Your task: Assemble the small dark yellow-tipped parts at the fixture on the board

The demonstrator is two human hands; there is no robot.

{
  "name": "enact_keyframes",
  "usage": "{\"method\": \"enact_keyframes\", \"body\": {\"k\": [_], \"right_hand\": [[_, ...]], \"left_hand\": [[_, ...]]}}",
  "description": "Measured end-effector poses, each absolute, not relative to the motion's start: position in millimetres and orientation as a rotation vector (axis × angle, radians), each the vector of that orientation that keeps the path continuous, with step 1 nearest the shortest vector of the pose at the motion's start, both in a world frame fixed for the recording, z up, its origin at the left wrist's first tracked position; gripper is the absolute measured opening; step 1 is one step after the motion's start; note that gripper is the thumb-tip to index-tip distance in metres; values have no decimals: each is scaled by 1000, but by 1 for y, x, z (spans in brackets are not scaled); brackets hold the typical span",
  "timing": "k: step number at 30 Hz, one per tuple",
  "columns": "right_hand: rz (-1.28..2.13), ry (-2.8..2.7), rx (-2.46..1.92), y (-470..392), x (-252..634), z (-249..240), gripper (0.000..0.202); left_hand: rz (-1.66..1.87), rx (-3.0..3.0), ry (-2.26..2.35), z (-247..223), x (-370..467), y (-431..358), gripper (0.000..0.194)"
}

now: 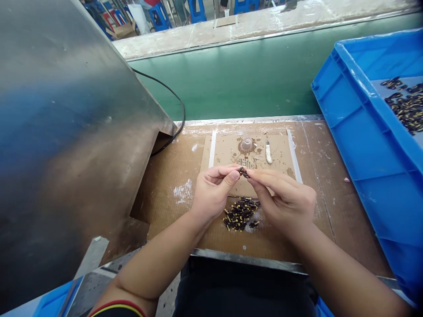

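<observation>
Between the fingertips of both hands is a small black part with yellow bits (243,172), too small to name more exactly. My left hand (214,189) pinches its left end with thumb and forefinger. On the other end, the thumb and fingers of my right hand (286,198) are closed. Below the hands lies a loose pile of small black-and-yellow parts (240,215) on the cardboard. Just beyond the fingers, a small clear cup (246,144) sits in a brown wet stain, with a knife with a whitish wrapped handle (268,152) to its right.
A blue crate (360,132) on the right holds many similar parts (408,105) on a pale sheet. At left stands a large metal housing (66,132), with a black cable (180,99) beside it. A green conveyor belt (231,83) runs behind the cardboard-covered table (172,220).
</observation>
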State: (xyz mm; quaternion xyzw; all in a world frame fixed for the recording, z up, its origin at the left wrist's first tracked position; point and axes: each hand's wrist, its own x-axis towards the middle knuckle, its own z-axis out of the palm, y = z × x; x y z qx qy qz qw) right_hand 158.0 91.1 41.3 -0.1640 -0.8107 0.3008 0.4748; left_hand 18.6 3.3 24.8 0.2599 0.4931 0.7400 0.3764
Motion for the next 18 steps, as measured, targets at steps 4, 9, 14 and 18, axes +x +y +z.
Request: {"method": "enact_keyframes", "body": {"k": [4, 9, 14, 18], "right_hand": [[714, -1982, -382, 92, 157, 42, 31], [707, -1994, -358, 92, 157, 42, 34], [705, -1996, -339, 92, 159, 40, 35], [696, -2005, -341, 91, 159, 38, 39]], "left_hand": [[1888, 691, 1286, 22, 19, 2, 9], [1890, 720, 1298, 21, 18, 1, 9], [1896, 771, 1331, 20, 17, 1, 8], [1910, 836, 1416, 24, 20, 1, 9]]}}
